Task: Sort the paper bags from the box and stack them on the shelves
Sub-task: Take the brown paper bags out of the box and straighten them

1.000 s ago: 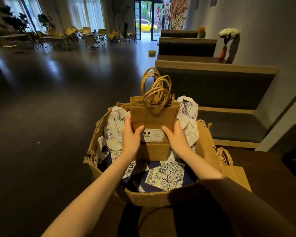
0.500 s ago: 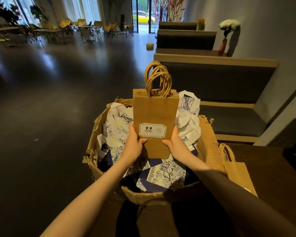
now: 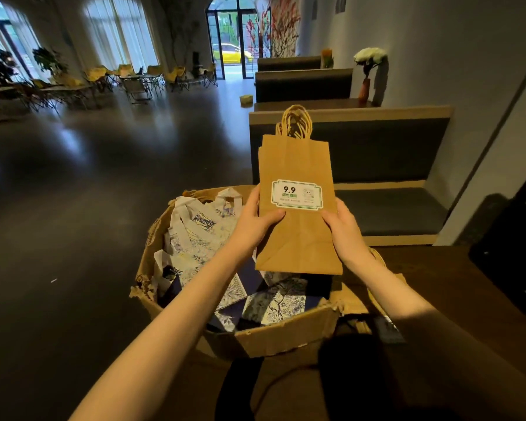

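Nearest the viewer, two bare forearms reach forward over a torn cardboard box (image 3: 286,335) that sits on a dark wooden surface (image 3: 456,287). Inside the box lie white paper bags with blue printed patterns (image 3: 195,229) and dark navy patterned sheets (image 3: 274,302). Above the box, clear of its contents, a stack of flat brown kraft paper bags (image 3: 296,238) is held upright, twisted paper handles (image 3: 295,123) uppermost. The left hand (image 3: 252,223) grips the stack's left edge, thumb across the front just below the white label (image 3: 296,195) reading "9.9". The right hand (image 3: 343,229) grips the right edge, thumb likewise on the front face. Just right of the box, partly hidden by the right forearm, lies more brown kraft paper. Beyond stands an upholstered bench (image 3: 377,189); farther back, a vase of white flowers (image 3: 368,71), folding chairs (image 3: 152,80) and a glazed door (image 3: 237,34).
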A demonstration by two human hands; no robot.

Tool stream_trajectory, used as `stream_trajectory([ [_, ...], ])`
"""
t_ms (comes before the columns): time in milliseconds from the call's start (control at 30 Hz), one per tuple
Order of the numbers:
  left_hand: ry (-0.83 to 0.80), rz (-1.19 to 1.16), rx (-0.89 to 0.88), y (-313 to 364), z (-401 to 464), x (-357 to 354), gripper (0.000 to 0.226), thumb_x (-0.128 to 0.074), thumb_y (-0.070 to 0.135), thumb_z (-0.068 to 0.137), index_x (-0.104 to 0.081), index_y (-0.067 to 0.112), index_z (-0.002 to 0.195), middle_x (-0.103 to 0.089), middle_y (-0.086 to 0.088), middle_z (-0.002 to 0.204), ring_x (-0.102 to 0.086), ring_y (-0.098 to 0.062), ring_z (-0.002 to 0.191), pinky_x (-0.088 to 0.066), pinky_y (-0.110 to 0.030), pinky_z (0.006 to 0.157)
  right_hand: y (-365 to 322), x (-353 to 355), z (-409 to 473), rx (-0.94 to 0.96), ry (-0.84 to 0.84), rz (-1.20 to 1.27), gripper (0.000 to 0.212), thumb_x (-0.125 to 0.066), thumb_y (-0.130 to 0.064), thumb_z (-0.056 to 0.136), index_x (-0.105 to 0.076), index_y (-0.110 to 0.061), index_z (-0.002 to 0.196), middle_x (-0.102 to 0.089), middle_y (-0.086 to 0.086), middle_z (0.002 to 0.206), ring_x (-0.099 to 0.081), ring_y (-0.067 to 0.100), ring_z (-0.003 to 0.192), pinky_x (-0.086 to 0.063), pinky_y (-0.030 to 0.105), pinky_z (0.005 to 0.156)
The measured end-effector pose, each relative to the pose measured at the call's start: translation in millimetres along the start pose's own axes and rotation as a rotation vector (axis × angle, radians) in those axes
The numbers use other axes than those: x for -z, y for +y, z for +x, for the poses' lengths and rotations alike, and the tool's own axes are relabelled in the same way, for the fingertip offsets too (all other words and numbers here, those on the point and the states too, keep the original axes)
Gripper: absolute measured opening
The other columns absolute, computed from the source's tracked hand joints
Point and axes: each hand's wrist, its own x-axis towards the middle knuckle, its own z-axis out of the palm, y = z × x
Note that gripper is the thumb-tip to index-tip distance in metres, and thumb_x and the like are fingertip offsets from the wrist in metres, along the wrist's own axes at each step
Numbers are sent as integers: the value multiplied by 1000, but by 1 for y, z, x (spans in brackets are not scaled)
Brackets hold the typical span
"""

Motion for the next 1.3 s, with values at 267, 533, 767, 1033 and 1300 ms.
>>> stream_trajectory([
  [267,66,-43,-39,7,-25,-119,57,-52,11,94,-25,22,143,-52,13,117,-53,3,100,-46,-6,73,2,104,-32,11,26,-43,43,-45,-31,99,-41,-17,139,-55,-6,123,-53,1,101,-41,13,70],
  [533,84,19,-11,-6,-63,-221,55,-55,10,93,-29,23,140,-48,10,128,-50,-3,112,-44,-9,87,30,205,-71,-84,-36,-108,48,-47,-33,98,-33,-16,140,-49,-15,109,-50,-3,91,-37,10,64],
  [767,78,132,60,-25,-91,-257,63,-56,9,91,-24,11,146,-39,4,141,-39,-7,126,-35,-2,92,64,245,-92,-197,-88,-137,41,-48,-31,98,-42,-11,133,-56,-4,118,-55,11,108,-47,26,85],
  [1033,10,191,115,-56,-102,-267,55,-57,-3,88,-33,15,134,-47,18,115,-49,26,94,-38,1,77,83,262,-62,-459,-13,201,43,-56,-25,93,-49,-13,134,-64,5,121,-61,20,110,-49,36,96],
  [1300,168,321,474,-100,-103,-276,35,-68,24,85,-61,5,114,-65,-8,113,-60,-15,100,-43,-23,79,114,254,-46,-407,-132,-55,41,-57,-9,92,-43,-16,131,-58,5,127,-59,19,111,-54,39,85],
])
